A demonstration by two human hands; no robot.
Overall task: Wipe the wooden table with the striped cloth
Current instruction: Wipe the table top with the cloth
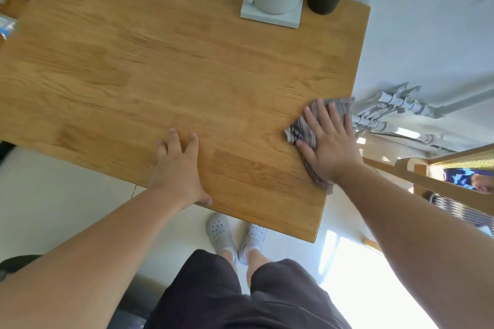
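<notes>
The right grip [330, 147] is pressing flat, fingers spread, on the striped cloth [296, 132] at the edge of the desk [160, 61], mid-right of frame. The left grip [179, 165] is resting loose-fingered near centre. Wiping is seemingly underway, extent unclear.

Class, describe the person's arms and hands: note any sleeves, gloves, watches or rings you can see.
The left arm and right arm are bare as far as the picture shows, with no sleeves. The left hand and right hand wear no gloves, and no watch, bracelet or ring shows.
</notes>
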